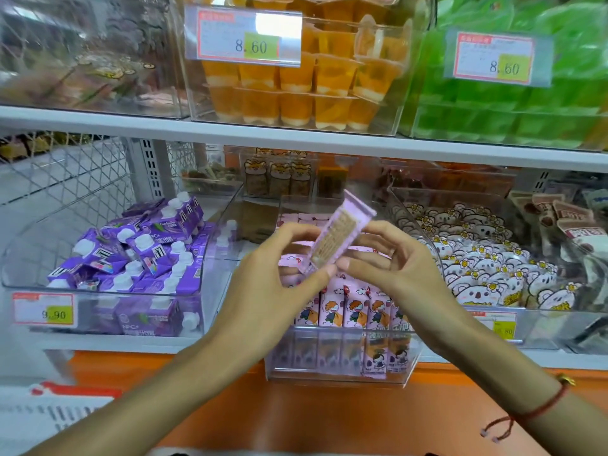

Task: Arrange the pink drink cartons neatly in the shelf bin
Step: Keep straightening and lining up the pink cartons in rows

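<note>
Both hands hold one slim pink rectangular drink carton above the clear plastic shelf bin. Its long axis is tilted, the top end pointing toward 1 o'clock and the bottom toward 7. The left hand pinches its lower end with curled fingers; the right hand grips its right side. More pink cartons with cartoon figures stand upright in a row in the bin below.
</note>
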`<state>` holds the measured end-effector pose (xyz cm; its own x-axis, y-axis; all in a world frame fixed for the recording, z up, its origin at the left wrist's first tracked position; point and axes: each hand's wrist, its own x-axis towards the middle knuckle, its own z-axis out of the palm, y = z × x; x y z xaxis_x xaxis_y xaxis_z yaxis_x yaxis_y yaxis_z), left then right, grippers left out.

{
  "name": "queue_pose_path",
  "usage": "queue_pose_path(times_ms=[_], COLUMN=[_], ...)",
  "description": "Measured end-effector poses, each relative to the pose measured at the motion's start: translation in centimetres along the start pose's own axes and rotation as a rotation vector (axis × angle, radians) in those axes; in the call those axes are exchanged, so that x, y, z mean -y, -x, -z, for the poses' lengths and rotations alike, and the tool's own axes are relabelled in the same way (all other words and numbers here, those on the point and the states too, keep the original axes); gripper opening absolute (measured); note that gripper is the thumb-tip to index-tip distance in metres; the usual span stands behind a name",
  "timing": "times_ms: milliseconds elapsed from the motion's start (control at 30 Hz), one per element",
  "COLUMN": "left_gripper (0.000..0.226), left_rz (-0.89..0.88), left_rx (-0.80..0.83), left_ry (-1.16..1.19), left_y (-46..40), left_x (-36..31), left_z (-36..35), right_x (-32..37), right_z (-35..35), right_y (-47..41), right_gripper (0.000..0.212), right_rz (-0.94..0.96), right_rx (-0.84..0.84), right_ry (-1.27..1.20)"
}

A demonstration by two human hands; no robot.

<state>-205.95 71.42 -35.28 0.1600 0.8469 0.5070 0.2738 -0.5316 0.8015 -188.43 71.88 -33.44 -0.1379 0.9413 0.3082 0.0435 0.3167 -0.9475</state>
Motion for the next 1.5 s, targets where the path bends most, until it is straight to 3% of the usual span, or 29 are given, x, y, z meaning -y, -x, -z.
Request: queue_pose_path(times_ms=[167, 400, 533, 633, 867, 1067, 1300, 1400, 1500], left_gripper=[0.042, 0.045, 0.041, 0.033, 0.037, 0.031, 0.030, 0.026, 0.031], left_rz=[-0.121, -0.110, -0.097, -0.015, 0.360, 0.552, 0.481, 0.390, 0.264], left_rx=[-0.070, -0.049, -0.018, -0.029, -0.048, 0.026, 0.018, 0.058, 0.115], left_ry=[-0.102, -0.011, 0.000, 0.095, 0.429, 0.470, 0.402, 0.344, 0.256], left_y=[-0.1, -0.2, -0.3, -0.5, -0.9, -0.9, -1.0, -0.9, -0.7], left_x=[0.0, -0.3, -0.5, -0.6, -1.2, -1.3, -0.9, -0.8, -0.8], left_z=[0.5, 0.8, 0.8, 0.9, 1.0, 0.9, 1.0, 0.8, 0.4], right_x=[0.1, 0.1, 0.1, 0.2, 0.6, 0.8, 0.6, 0.4, 0.1], right_z=[0.0, -0.1, -0.2, -0.2, -0.4, -0.6, -0.8, -0.9, -0.6], right_y=[0.4, 0.6, 0.7, 0.6, 0.6, 0.3, 0.1, 0.3, 0.3], right_gripper=[0.018, 0.009, 0.020, 0.013, 0.042, 0.034, 0.045, 0.043, 0.055], right_rz=[0.155, 0.213, 0.217, 0.189, 0.016, -0.220, -0.258, -0.194, -0.129], right_rx=[-0.014, 0.009, 0.050, 0.043, 0.082, 0.094, 0.053, 0.033, -0.032], right_ry=[0.010, 0.101, 0.198, 0.168, 0.157, 0.017, -0.026, 0.034, 0.069])
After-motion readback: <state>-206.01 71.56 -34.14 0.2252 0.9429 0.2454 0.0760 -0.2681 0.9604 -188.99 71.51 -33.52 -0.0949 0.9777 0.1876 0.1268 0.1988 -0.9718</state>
